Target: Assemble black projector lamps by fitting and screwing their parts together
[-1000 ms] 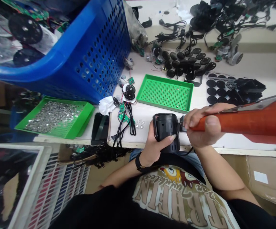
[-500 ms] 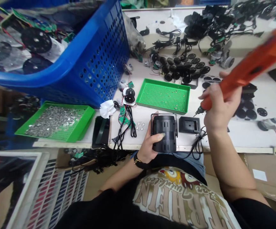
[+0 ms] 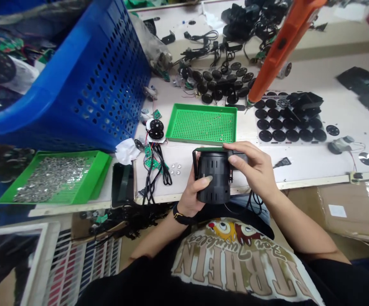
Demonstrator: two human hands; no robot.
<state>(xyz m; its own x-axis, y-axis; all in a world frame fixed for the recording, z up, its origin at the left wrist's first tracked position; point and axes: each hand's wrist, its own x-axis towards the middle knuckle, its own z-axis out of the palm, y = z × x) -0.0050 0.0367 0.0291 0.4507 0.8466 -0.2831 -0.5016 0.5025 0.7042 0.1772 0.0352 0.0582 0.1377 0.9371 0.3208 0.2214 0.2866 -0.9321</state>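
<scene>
My left hand is wrapped round a black cylindrical lamp housing with slotted sides, its thumb lying across the front. A thin black bracket loops around the housing's far end. At the housing's upper right, my right hand is closed on a small black rectangular box, mostly covered by the fingers. Its fingertips reach the bracket's corner. Beyond that hand, an orange electric screwdriver hangs tip down with no hand on it. Black cable dangles below my right wrist.
A green perforated tray with a few small screws lies ahead. At left stand a big blue basket and a green tray of metal bits. Black discs, wires and a phone lie about the table.
My right hand has let go of the electric screwdriver and come left to the black box beside the housing. The screwdriver now hangs farther away. The view has shifted to the right.
</scene>
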